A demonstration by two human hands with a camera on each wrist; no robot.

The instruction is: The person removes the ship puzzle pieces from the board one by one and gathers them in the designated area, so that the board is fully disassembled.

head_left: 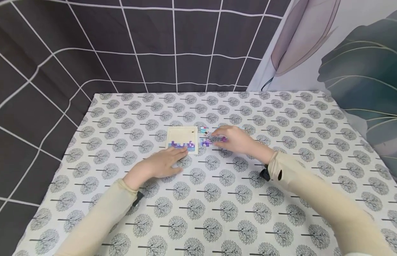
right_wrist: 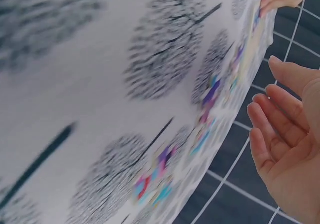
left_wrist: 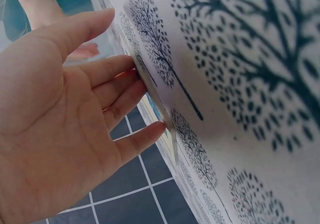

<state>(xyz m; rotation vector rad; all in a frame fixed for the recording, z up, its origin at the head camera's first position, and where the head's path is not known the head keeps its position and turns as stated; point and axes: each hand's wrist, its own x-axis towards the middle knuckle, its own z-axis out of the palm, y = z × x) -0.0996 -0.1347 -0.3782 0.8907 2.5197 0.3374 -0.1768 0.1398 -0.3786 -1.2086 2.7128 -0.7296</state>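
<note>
A shallow square wooden puzzle tray lies mid-table, with a row of purple and blue jigsaw pieces fitted along its near side. My left hand rests on the tray's near edge; in the left wrist view its fairly straight fingertips touch the rim. Just right of the tray lie loose jigsaw pieces, partly hidden by my right hand. In the right wrist view, the right hand is held above the cloth, fingers loosely bent and nothing between them. More colourful pieces lie below it, blurred.
The table wears a white cloth printed with grey trees. Behind it and to the left hangs a dark curtain with white grid lines. A leaf-patterned curtain hangs at the right.
</note>
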